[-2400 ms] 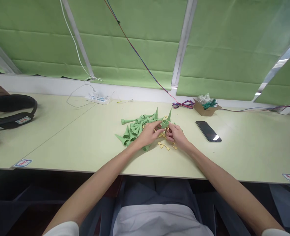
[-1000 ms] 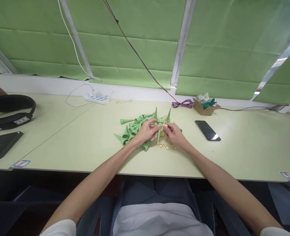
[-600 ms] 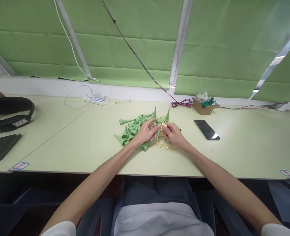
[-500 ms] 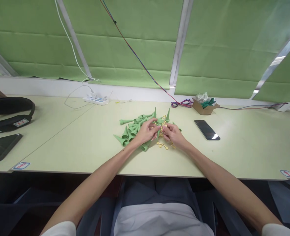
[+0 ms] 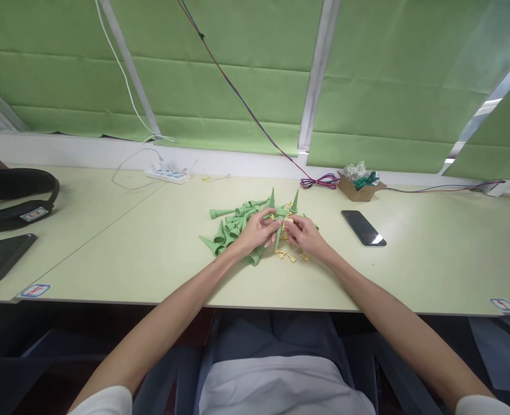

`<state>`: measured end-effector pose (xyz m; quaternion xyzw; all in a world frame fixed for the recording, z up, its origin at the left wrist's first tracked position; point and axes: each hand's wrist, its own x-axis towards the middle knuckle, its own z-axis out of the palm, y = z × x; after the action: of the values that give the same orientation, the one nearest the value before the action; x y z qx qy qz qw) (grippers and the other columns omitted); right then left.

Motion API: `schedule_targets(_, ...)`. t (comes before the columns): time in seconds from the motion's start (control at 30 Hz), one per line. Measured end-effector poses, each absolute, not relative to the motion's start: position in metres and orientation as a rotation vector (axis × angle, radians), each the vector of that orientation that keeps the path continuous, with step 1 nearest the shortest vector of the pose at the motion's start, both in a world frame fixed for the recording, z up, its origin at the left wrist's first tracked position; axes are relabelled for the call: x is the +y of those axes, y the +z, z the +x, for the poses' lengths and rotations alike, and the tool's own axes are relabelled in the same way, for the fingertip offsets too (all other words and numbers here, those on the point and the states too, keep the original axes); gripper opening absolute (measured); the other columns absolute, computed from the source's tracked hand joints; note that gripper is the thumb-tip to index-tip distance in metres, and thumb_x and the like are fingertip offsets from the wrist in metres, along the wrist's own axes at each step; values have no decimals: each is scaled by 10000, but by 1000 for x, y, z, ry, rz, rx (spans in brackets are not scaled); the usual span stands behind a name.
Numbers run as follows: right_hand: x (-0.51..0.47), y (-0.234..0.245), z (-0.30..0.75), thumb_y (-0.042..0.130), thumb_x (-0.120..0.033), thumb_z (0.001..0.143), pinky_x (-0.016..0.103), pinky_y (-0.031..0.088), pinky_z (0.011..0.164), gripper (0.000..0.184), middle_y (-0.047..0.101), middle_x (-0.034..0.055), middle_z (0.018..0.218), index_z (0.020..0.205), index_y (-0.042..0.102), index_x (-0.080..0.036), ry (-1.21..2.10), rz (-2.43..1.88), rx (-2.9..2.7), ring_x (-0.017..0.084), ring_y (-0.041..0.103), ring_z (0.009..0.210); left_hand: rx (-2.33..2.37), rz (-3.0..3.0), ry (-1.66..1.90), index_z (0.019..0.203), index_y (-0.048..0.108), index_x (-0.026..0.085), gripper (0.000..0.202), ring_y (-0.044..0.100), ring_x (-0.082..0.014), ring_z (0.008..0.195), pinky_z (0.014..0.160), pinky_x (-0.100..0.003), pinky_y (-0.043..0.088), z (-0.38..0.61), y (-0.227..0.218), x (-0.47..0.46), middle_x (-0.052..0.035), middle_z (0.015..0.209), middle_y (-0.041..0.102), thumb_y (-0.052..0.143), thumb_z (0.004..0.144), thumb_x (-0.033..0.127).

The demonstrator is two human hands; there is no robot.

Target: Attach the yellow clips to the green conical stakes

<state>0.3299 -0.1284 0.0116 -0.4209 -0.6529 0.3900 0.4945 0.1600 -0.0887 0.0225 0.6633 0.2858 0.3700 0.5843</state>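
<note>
My left hand (image 5: 259, 229) is closed on a green plastic cone spike (image 5: 278, 237), whose pointed end hangs downward. My right hand (image 5: 304, 233) pinches a small yellow plastic piece (image 5: 288, 222) right beside that spike. The two hands nearly meet, and the fingers partly hide where the parts touch. To the left and under my left hand lies a pile of green cone spikes (image 5: 233, 225) with wide round open ends. One green spike (image 5: 295, 202) stands point up behind my right hand. Loose yellow pieces (image 5: 286, 255) are scattered in front of and beneath my hands.
A black phone (image 5: 363, 228) lies to the right. Behind it stands a small cardboard box (image 5: 361, 191) with plastic wrap, near a coiled red-blue cable (image 5: 319, 182). A power strip (image 5: 168, 174) sits at the back left. Black headgear (image 5: 17, 199) rests at the far left.
Both hands stay almost in the same place. The spike in my left hand and the yellow piece in my right have shifted only slightly against each other.
</note>
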Motion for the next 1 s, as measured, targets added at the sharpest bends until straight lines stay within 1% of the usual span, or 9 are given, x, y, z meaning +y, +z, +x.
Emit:
schedule_targets(0.2, -127, 9, 330, 517, -653, 883, 273, 257, 447, 468, 393, -59, 464, 705, 451, -225, 879, -1075, -1617, 101, 321, 420, 697, 1457, 811, 1221, 486, 137, 541, 361, -64, 357, 374, -192, 255, 160, 22, -85, 74, 480, 511, 720, 824, 420)
schedule_targets(0.3, -126, 8, 329, 511, -649, 892, 273, 263, 452, 469, 403, -52, 466, 700, 466, -223, 834, -1101, -1614, 108, 332, 433, 700, 1397, 802, 1296, 490, 114, 596, 393, -61, 376, 376, -195, 266, 161, 22, -84, 43, 554, 567, 725, 826, 396)
schedule_targets(0.4, -126, 9, 328, 520, -659, 886, 270, 266, 452, 485, 414, -47, 469, 690, 488, -217, 812, -1094, -1609, 109, 346, 439, 665, 1389, 769, 1274, 540, 89, 559, 430, -56, 407, 382, -201, 293, 162, 23, -84, -4, 652, 620, 721, 836, 386)
schedule_targets(0.47, -126, 9, 327, 527, -662, 883, 268, 267, 452, 491, 413, -51, 470, 690, 502, -211, 817, -1065, -1601, 103, 346, 433, 640, 1412, 741, 1250, 562, 74, 528, 427, -55, 403, 386, -205, 305, 161, 23, -84, -6, 649, 615, 709, 847, 383)
schedule_targets(0.53, -126, 10, 326, 536, -657, 884, 265, 270, 453, 493, 414, -55, 472, 681, 496, -209, 826, -1036, -1581, 95, 339, 427, 637, 1410, 738, 1298, 531, 69, 554, 422, -61, 391, 387, -207, 307, 161, 24, -84, 10, 614, 592, 692, 862, 369)
schedule_targets(0.63, -127, 10, 325, 569, -651, 869, 260, 275, 449, 489, 430, -56, 481, 677, 483, -210, 839, -1018, -1539, 89, 346, 425, 659, 1369, 751, 1424, 410, 84, 637, 434, -74, 391, 392, -210, 318, 161, 25, -85, 18, 607, 588, 658, 888, 319)
schedule_targets(0.7, -127, 10, 325, 584, -657, 856, 259, 278, 443, 484, 437, -57, 486, 694, 494, -210, 849, -1018, -1523, 92, 359, 426, 655, 1351, 748, 1452, 377, 95, 655, 451, -81, 399, 396, -215, 334, 161, 26, -86, 9, 629, 601, 649, 891, 297)
schedule_targets(0.87, -123, 3, 327, 536, -679, 872, 269, 296, 440, 498, 413, -54, 501, 693, 491, -217, 890, -990, -1481, 97, 352, 424, 568, 1397, 709, 1413, 466, 145, 613, 468, -75, 443, 405, -212, 347, 160, 26, -86, -32, 726, 639, 670, 876, 359)
schedule_targets(1.0, -123, 1, 328, 535, -648, 890, 273, 299, 448, 490, 417, -47, 506, 674, 511, -210, 881, -977, -1487, 96, 349, 429, 562, 1468, 685, 1421, 478, 175, 636, 456, -74, 464, 405, -208, 348, 158, 22, -82, -41, 761, 643, 667, 871, 433)
